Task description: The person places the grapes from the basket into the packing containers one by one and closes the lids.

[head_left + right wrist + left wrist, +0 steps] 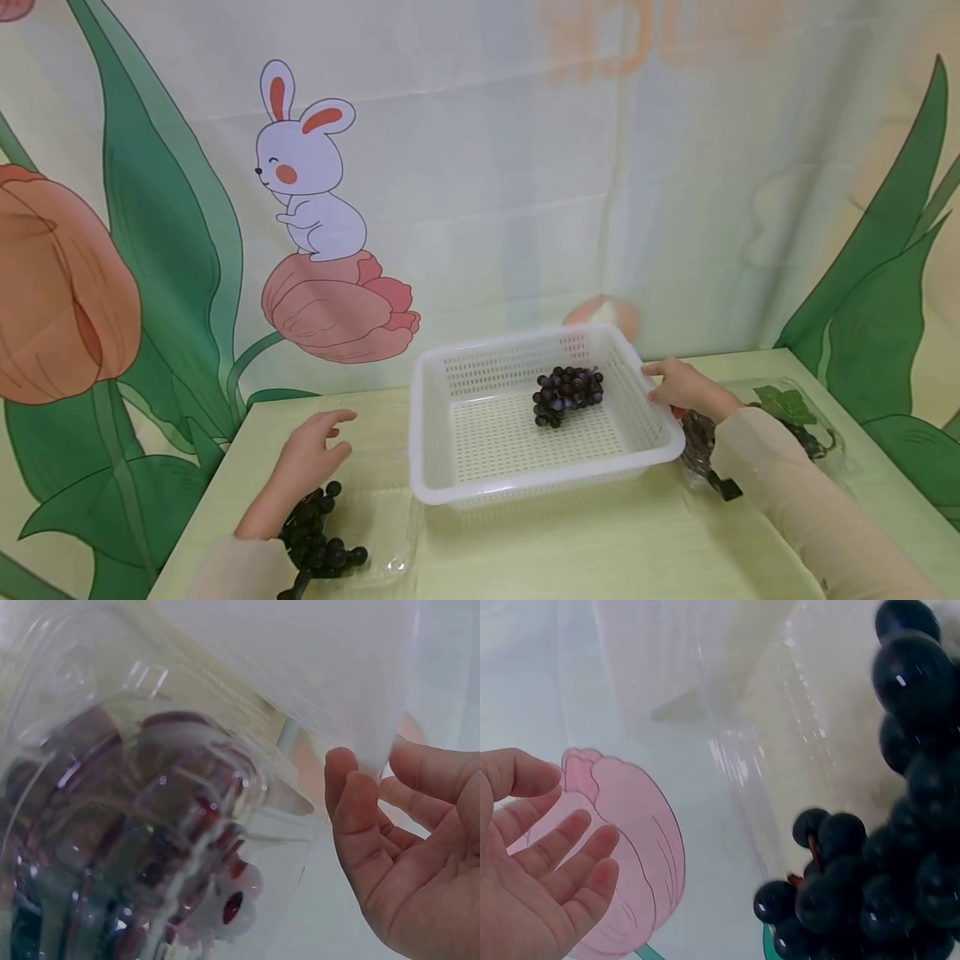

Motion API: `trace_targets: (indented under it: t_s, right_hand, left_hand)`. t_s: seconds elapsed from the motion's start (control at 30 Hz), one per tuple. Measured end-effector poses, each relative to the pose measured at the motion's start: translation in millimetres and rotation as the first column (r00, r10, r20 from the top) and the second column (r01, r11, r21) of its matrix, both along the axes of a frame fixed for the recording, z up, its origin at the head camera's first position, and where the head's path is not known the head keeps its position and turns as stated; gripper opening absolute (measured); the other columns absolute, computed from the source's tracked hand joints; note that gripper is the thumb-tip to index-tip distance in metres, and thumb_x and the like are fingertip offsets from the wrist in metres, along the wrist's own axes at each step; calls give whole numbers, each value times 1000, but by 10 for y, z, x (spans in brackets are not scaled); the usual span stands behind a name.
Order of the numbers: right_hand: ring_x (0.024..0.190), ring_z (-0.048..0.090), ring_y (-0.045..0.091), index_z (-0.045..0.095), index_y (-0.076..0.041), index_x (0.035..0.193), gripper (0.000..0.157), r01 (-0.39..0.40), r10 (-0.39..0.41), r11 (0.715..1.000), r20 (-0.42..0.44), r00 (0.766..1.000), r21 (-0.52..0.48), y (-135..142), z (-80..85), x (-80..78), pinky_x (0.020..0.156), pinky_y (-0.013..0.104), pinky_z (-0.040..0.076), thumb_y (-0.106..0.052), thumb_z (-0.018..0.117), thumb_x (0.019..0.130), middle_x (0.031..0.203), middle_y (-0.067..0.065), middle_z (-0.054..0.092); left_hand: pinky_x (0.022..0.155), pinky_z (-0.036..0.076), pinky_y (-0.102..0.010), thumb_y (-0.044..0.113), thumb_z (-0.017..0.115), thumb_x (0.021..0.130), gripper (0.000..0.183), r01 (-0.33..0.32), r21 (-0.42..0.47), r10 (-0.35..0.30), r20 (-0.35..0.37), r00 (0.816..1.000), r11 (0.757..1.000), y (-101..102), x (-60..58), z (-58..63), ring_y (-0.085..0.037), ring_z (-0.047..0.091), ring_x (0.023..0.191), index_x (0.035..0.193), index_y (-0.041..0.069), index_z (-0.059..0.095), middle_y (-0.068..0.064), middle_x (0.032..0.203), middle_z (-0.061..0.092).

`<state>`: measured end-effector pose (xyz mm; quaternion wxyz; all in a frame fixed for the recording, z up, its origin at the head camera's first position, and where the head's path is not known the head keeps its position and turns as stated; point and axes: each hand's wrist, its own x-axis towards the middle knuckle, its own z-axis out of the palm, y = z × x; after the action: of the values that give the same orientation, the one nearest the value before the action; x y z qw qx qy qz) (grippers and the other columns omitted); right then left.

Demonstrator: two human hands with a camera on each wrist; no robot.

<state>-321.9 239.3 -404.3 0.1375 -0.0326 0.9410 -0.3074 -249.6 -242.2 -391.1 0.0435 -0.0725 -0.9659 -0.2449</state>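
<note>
A white plastic basket (540, 477) with slotted sides stands in the middle of the table, its front edge seeming slightly raised. Inside, toward the right, lies a bunch of dark grapes (567, 395). My right hand (688, 389) pinches the basket's right rim between thumb and fingers, as the right wrist view also shows. On the left, my left hand (307, 454) hovers with loosely bent fingers and holds nothing. Below it, another bunch of dark grapes (922, 847) lies in a clear plastic tray (397, 533), partly hidden by the left forearm in the head view.
Under the right forearm sits a clear plastic container (142, 720) with dark, reddish-purple contents, partly hidden. A green leaf (785, 405) and a black tab (725, 486) show beside it. Behind the table (570, 550) hangs a printed cloth (480, 217) with a rabbit and tulips.
</note>
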Motion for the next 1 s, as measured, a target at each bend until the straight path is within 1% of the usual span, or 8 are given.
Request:
trace_targets:
  t_s: [0.13,0.37,0.5,0.67,0.83,0.93,1.0]
  right_hand:
    - [74,63,19,28,7,136,58,8,-8,1000,6,1000,4,5,-7,-8,48,29,50,-4,54,85,117,29,53]
    - [72,62,19,29,7,135,57,9,-9,1000,4,1000,6,13,-32,-28,47,28,49,-3,55,85,116,29,54]
    - [71,61,18,29,7,135,57,8,-8,1000,5,1000,5,16,-31,-25,47,28,49,-4,54,86,117,29,53]
    - [69,60,17,28,7,136,57,5,-5,1000,7,1000,-7,20,-22,-12,48,30,49,-4,54,86,117,29,53]
    - [66,59,15,28,6,136,56,0,0,1000,0,1000,-13,26,-21,-4,47,29,47,-4,53,86,117,28,53]
    - [58,57,13,28,6,136,56,-10,10,1000,-4,1000,-5,28,-8,0,45,28,45,-4,52,87,116,29,54]
    - [56,56,12,28,6,136,56,-14,14,1000,-3,1000,1,28,-2,0,45,28,45,-4,52,87,116,29,54]
  left_hand:
    - [84,48,-45,8,51,84,40,16,16,-17,6,1000,1000,119,-22,28,-35,54,105,124,3,49,-20,125,50]
    - [80,51,-41,10,53,85,40,59,47,-59,-10,998,997,306,-90,61,-32,57,102,124,4,50,-17,124,53]
    - [78,52,-39,10,53,84,38,100,68,-98,-30,995,993,404,-121,92,-30,59,97,121,4,52,-16,120,56]
    - [76,51,-38,11,53,83,37,145,72,-141,-59,988,987,538,-166,135,-27,61,93,119,5,54,-14,117,59]
    - [77,51,-37,12,55,83,36,160,88,-157,-39,987,983,694,-222,186,-26,61,94,119,6,54,-12,117,58]
    - [76,52,-36,12,55,83,37,169,89,-167,-25,986,982,779,-266,213,-24,60,95,119,7,53,-11,118,58]
    - [76,52,-35,12,54,83,37,178,88,-176,-27,984,980,828,-297,228,-23,60,94,119,8,53,-11,118,58]
